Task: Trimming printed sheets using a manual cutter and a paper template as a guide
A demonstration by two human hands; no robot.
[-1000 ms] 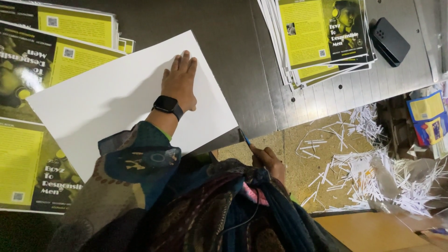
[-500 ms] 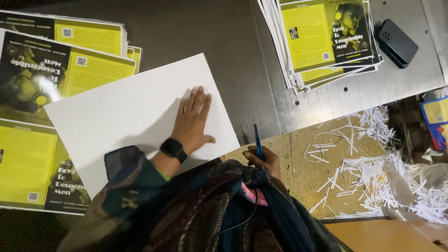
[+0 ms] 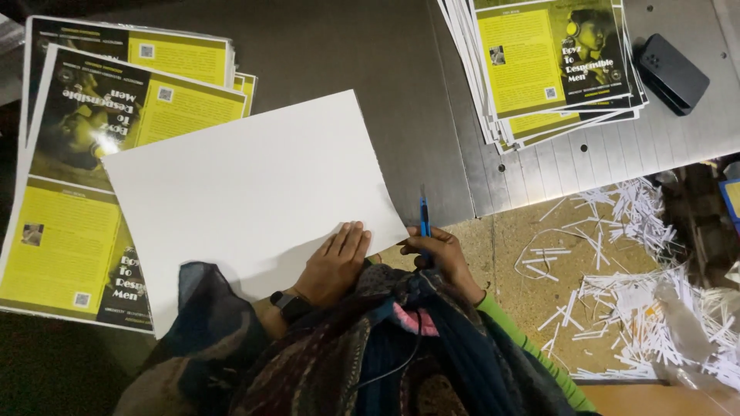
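Observation:
A large white sheet [image 3: 247,192] lies face down on the dark metal table [image 3: 339,54]. My left hand [image 3: 335,262] rests flat on its near edge, fingers together, a black watch on the wrist. Just right of the sheet's near corner, my right hand [image 3: 435,254] grips a blue utility knife [image 3: 423,216] with its blade pointing away from me. Under the white sheet's left side lie yellow-and-black printed sheets [image 3: 85,192].
A second stack of yellow-and-black printed sheets [image 3: 547,65] sits at the far right, with a black phone [image 3: 673,63] beside it. Thin white paper trimmings [image 3: 655,300] are strewn over the brown floor below the table's right edge.
My left hand has slid back across the white sheet toward me, from its far part to its near edge. The right hand with the knife has come up beside the sheet's corner.

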